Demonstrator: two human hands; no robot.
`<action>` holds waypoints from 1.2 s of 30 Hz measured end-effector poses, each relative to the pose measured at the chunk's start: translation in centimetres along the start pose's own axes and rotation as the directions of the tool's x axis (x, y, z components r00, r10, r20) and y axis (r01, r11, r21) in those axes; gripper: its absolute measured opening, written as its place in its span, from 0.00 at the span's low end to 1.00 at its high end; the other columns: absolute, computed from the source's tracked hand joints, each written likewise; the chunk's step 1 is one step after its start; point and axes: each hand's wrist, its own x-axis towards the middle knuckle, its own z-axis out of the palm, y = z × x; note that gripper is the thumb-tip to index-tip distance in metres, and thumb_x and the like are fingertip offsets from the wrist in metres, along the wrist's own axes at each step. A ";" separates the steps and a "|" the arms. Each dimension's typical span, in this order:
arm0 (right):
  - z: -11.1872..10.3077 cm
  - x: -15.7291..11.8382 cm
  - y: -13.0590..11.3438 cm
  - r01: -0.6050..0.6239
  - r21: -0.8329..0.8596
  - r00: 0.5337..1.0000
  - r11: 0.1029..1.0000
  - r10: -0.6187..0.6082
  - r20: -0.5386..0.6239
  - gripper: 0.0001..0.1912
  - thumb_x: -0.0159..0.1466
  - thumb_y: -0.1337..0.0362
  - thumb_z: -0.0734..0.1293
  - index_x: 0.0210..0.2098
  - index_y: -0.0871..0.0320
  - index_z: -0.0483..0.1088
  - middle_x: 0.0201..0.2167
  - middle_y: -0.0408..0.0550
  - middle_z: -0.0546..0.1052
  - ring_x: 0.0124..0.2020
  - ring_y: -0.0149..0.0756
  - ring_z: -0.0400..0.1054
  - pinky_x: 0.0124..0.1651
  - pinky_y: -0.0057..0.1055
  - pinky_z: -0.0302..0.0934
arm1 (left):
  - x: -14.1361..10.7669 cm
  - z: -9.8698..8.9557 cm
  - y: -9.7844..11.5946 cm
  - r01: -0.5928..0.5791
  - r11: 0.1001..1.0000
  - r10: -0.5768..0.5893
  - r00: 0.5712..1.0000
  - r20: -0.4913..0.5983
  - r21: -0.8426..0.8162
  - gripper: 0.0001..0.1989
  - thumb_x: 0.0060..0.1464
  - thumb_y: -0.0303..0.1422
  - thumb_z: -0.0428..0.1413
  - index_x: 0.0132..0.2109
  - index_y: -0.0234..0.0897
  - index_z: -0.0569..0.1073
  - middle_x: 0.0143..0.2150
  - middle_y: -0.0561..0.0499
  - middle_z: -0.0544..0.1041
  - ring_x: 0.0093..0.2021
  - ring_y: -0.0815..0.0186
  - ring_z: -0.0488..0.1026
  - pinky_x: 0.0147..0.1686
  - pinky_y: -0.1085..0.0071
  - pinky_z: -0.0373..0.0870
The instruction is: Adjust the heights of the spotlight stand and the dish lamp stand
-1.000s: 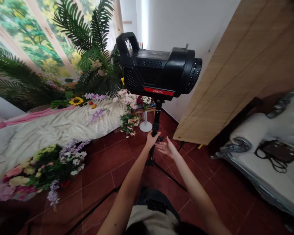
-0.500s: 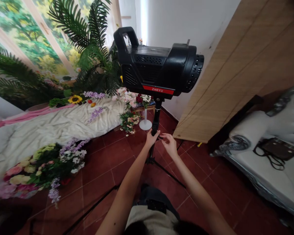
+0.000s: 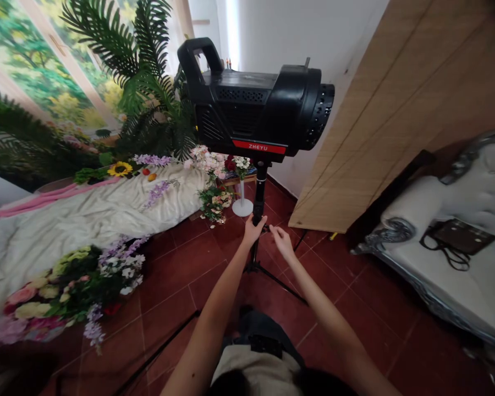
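Observation:
A black studio light (image 3: pixel 247 115) with a red ZHEYU label sits on top of a black light stand (image 3: pixel 259 192). My left hand (image 3: pixel 253 231) is closed around the stand's upright, well below the lamp. Just to its right, my right hand (image 3: pixel 281 239) has its fingers pinched together at a small dark knob (image 3: pixel 265 228) on the side of the stand. The fingertips partly cover that knob. Below the hands, the stand's legs (image 3: pixel 278 281) spread over the floor.
Dark red tiles (image 3: pixel 177 269) cover the floor. A cream draped cloth (image 3: pixel 107 206) and a flower bunch (image 3: pixel 74 286) lie to the left. A white-based flower stand (image 3: pixel 242 207) is behind. On the right are a bamboo screen (image 3: pixel 346 137) and a white sofa (image 3: pixel 470 286) bearing a brown bag (image 3: pixel 457 236).
The view has shifted slightly, so the light and stand appear a little further left. My left hand keeps its hold; my right fingers have turned slightly at the knob.

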 end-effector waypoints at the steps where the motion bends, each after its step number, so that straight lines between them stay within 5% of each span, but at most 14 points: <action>1: 0.0 0.2 -0.5 0.066 -0.068 0.998 0.996 -0.067 -0.020 0.22 0.57 0.44 0.61 0.25 0.58 0.67 0.23 0.43 0.71 0.25 0.31 0.62 0.31 0.27 0.57 | 0.0 0.0 0.0 0.005 1.000 -0.005 1.000 0.002 -0.004 0.17 0.42 0.43 0.60 0.35 0.33 0.72 0.32 0.48 0.74 0.32 0.68 0.70 0.38 0.69 0.67; 4: -0.1 0.8 -1.2 0.157 -0.197 0.985 0.968 -0.167 -0.032 0.23 0.59 0.44 0.58 0.21 0.58 0.64 0.20 0.42 0.68 0.25 0.31 0.60 0.31 0.27 0.54 | 0.0 0.0 0.0 0.014 1.000 -0.014 1.000 0.007 -0.012 0.18 0.42 0.43 0.61 0.35 0.33 0.72 0.33 0.48 0.74 0.32 0.67 0.71 0.37 0.69 0.68; 10: 0.0 1.7 -1.3 -0.012 -0.109 0.999 0.994 0.018 0.047 0.28 0.56 0.39 0.56 0.19 0.58 0.63 0.14 0.42 0.66 0.19 0.32 0.58 0.24 0.27 0.51 | -0.6 -0.2 0.1 0.048 0.999 -0.048 0.999 0.019 -0.007 0.20 0.43 0.44 0.60 0.38 0.34 0.71 0.34 0.49 0.74 0.32 0.67 0.71 0.37 0.69 0.69; 15: 1.4 0.5 -0.7 -0.294 0.189 0.953 0.937 0.273 0.129 0.26 0.53 0.40 0.59 0.17 0.56 0.59 0.11 0.41 0.63 0.13 0.27 0.54 0.18 0.27 0.49 | -4.3 -4.8 -2.2 0.030 0.999 -0.031 0.998 -0.063 -0.018 0.21 0.46 0.41 0.59 0.46 0.36 0.68 0.43 0.45 0.74 0.43 0.66 0.72 0.48 0.66 0.66; 20: 5.0 -3.6 2.7 -0.412 0.226 0.910 0.883 0.390 0.139 0.22 0.51 0.44 0.62 0.18 0.55 0.59 0.12 0.39 0.63 0.12 0.26 0.53 0.16 0.26 0.51 | -13.0 -16.5 -7.1 0.263 0.964 -0.261 0.924 -0.280 -0.029 0.17 0.44 0.43 0.59 0.37 0.34 0.70 0.32 0.48 0.75 0.33 0.66 0.73 0.36 0.67 0.70; 24: 11.1 -9.4 5.5 -0.508 0.047 0.826 0.860 0.471 0.309 0.20 0.47 0.44 0.65 0.18 0.55 0.62 0.14 0.41 0.68 0.14 0.29 0.59 0.18 0.28 0.56 | -23.2 -28.1 -8.4 0.406 0.910 -0.385 0.751 -0.537 -0.085 0.15 0.42 0.43 0.59 0.29 0.34 0.71 0.23 0.51 0.73 0.25 0.67 0.71 0.30 0.69 0.69; 27: 17.3 -14.9 5.5 -0.515 -0.103 0.714 0.851 0.492 0.498 0.21 0.44 0.43 0.66 0.17 0.55 0.63 0.14 0.42 0.68 0.15 0.31 0.62 0.19 0.29 0.59 | -32.1 -36.9 -6.5 0.399 0.910 -0.346 0.588 -0.731 -0.110 0.14 0.41 0.42 0.59 0.28 0.35 0.71 0.23 0.52 0.74 0.25 0.67 0.71 0.30 0.70 0.68; 30: 24.1 -20.5 3.6 -0.475 -0.223 0.552 0.851 0.486 0.677 0.23 0.42 0.41 0.68 0.16 0.56 0.63 0.14 0.43 0.69 0.16 0.32 0.64 0.20 0.30 0.61 | -41.3 -45.1 -3.0 0.374 0.919 -0.280 0.393 -0.876 -0.126 0.13 0.41 0.42 0.59 0.27 0.35 0.71 0.22 0.52 0.74 0.25 0.66 0.71 0.31 0.69 0.68; 33: 30.7 -25.6 0.8 -0.415 -0.281 0.406 0.865 0.453 0.794 0.24 0.42 0.41 0.68 0.17 0.56 0.64 0.16 0.44 0.71 0.17 0.34 0.66 0.22 0.31 0.63 | -49.9 -52.5 1.1 0.327 0.934 -0.220 0.214 -0.952 -0.143 0.13 0.42 0.42 0.58 0.27 0.35 0.71 0.22 0.52 0.74 0.25 0.65 0.71 0.32 0.66 0.69; 36: 36.7 -30.6 -2.0 -0.340 -0.273 0.323 0.900 0.384 0.865 0.23 0.44 0.41 0.67 0.18 0.56 0.65 0.17 0.45 0.72 0.19 0.35 0.67 0.25 0.31 0.64 | -57.2 -59.2 5.5 0.293 0.953 -0.101 0.084 -0.991 -0.072 0.11 0.44 0.40 0.57 0.28 0.35 0.71 0.24 0.51 0.74 0.27 0.64 0.72 0.35 0.64 0.69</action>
